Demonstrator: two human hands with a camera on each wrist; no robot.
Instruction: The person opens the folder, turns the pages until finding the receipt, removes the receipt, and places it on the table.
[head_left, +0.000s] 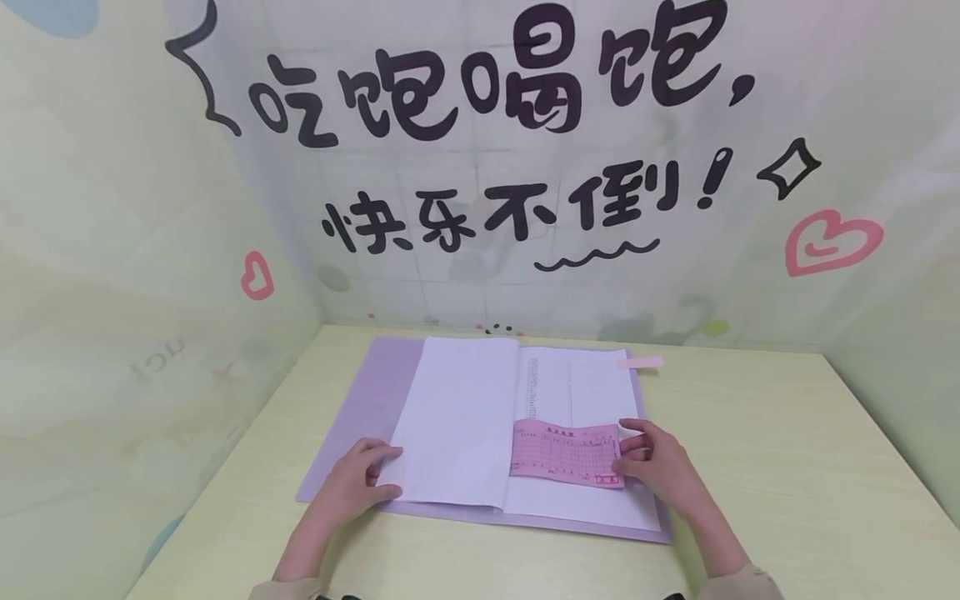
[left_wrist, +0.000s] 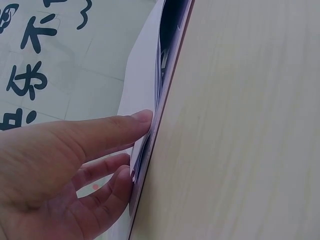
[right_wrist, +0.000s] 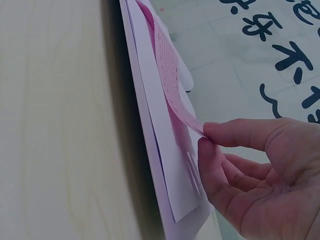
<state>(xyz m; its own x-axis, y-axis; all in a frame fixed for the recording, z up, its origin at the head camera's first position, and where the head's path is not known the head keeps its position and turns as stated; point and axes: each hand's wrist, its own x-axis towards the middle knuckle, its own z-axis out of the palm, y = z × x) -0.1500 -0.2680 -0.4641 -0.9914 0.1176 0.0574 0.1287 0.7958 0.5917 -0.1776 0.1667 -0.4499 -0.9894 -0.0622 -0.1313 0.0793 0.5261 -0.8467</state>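
A purple folder (head_left: 390, 375) lies spread on the table with white pages (head_left: 457, 417) inside. My left hand (head_left: 356, 482) is at the lower left edge of the turned pages. In the left wrist view its thumb (left_wrist: 142, 118) lies on the white paper (left_wrist: 142, 75), with the fingers curled round the paper's edge. My right hand (head_left: 660, 462) pinches the right end of a pink printed slip (head_left: 562, 452) between thumb and forefinger. Seen from the right wrist, that end of the slip (right_wrist: 169, 70) bends up off the page. The slip's left end meets the fold between the pages.
A pale pink tab (head_left: 641, 362) sticks out past the folder's upper right corner. The light wooden table (head_left: 780, 467) extends on both sides. Behind it hangs a pale sheet (head_left: 450, 283) with large black lettering and hearts.
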